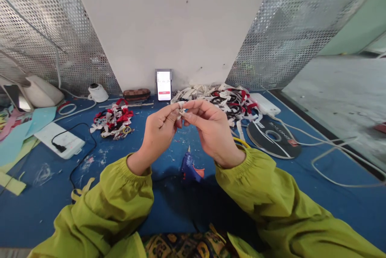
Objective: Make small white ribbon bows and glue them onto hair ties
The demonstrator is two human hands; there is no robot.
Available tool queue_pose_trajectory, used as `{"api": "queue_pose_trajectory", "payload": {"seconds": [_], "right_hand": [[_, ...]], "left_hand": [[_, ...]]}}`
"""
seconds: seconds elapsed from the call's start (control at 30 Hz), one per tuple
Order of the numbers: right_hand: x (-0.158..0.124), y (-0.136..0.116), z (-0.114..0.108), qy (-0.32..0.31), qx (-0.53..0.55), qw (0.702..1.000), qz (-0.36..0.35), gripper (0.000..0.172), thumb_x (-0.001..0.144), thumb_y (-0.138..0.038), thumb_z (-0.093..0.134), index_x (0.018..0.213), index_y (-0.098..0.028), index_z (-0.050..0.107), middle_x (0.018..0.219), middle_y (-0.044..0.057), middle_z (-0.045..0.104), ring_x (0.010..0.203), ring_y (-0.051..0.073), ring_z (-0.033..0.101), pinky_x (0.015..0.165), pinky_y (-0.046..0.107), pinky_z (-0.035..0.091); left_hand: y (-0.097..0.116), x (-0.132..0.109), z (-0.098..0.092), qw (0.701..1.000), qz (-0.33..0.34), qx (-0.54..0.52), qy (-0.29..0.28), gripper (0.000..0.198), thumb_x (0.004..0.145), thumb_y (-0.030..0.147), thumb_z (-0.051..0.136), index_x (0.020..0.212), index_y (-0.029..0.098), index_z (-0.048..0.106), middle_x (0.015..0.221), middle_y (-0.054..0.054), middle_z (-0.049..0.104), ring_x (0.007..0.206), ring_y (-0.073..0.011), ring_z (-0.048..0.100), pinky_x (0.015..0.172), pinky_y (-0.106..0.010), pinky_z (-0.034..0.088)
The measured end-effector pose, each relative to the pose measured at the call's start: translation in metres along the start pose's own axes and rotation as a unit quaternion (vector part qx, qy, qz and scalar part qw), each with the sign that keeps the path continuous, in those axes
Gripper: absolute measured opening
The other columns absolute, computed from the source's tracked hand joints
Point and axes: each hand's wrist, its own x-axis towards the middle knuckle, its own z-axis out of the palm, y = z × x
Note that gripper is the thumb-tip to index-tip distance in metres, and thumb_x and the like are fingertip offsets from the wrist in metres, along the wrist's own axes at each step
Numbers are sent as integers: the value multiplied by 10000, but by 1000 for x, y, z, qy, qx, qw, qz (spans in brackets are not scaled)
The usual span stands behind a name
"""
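Observation:
Both hands meet over the middle of the blue table. A small piece of white ribbon (181, 110) is pinched between their fingertips. My left hand (159, 129) is closed on it from the left, and my right hand (211, 127) grips it from the right with thumb and forefinger. The fingers cover most of the ribbon, so its full shape is hidden. Below the hands a blue glue gun (188, 165) with an orange trigger stands on the table, nozzle pointing away from me. Behind my right hand spreads a pile of white, red and black ribbon pieces (208, 92).
A smaller red, white and black ribbon pile (113, 118) lies left. A lit phone (164, 85) leans against a white board (175, 36). Black disc (271, 139) and loose white cable (313, 165) are at right; a white power strip (62, 141) is at left.

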Motion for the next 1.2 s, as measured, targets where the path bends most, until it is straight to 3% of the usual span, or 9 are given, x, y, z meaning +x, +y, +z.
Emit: {"api": "queue_pose_trajectory", "payload": {"seconds": [0.4, 0.63, 0.8, 0.97, 1.07, 1.2], "right_hand": [[7, -2, -9, -63, -18, 998, -12, 140, 709, -156, 724, 825, -199, 658, 625, -44, 595, 602, 104, 541, 607, 265, 447], [11, -1, -9, -36, -47, 998, 21, 97, 689, -218, 738, 716, -178, 654, 635, -33, 610, 593, 96, 543, 603, 260, 448], [9, -4, -9, -31, -113, 993, -18, 97, 745, -218, 686, 674, -170, 640, 600, -33, 573, 593, 93, 497, 586, 253, 409], [8, -4, -7, -10, -111, 992, -53, 103, 764, -177, 637, 664, -178, 611, 593, -38, 572, 592, 96, 507, 605, 260, 428], [7, -3, -6, -9, -102, 993, -60, 106, 763, -157, 626, 662, -179, 604, 583, -39, 577, 578, 99, 523, 593, 262, 431], [4, -4, -6, -45, -108, 991, -70, 120, 800, -167, 603, 682, -181, 585, 575, -30, 587, 581, 119, 551, 607, 283, 441]], "left_hand": [[1, 1, -2, 971, -128, -200, -12, 154, 819, 204, 615, 886, 174, 750, 501, 41, 514, 377, -28, 378, 341, -156, 262], [5, 1, -3, 996, -55, -77, -5, 226, 884, 245, 564, 1023, 182, 731, 555, 42, 557, 366, -34, 409, 358, -185, 320], [4, 3, -5, 996, -57, -65, -24, 231, 885, 262, 567, 1022, 169, 728, 574, 32, 564, 388, -43, 439, 378, -191, 351], [2, 3, -8, 993, -36, -91, -65, 317, 884, 357, 566, 1065, 138, 709, 664, -18, 642, 468, -72, 501, 437, -208, 423], [3, 3, -7, 996, -37, -49, -57, 330, 798, 292, 680, 1084, 127, 696, 631, -2, 646, 425, -60, 466, 406, -193, 406], [4, 3, -5, 999, -10, 27, -39, 256, 852, 247, 599, 1056, 144, 714, 605, 10, 633, 392, -44, 444, 393, -177, 390]]}}
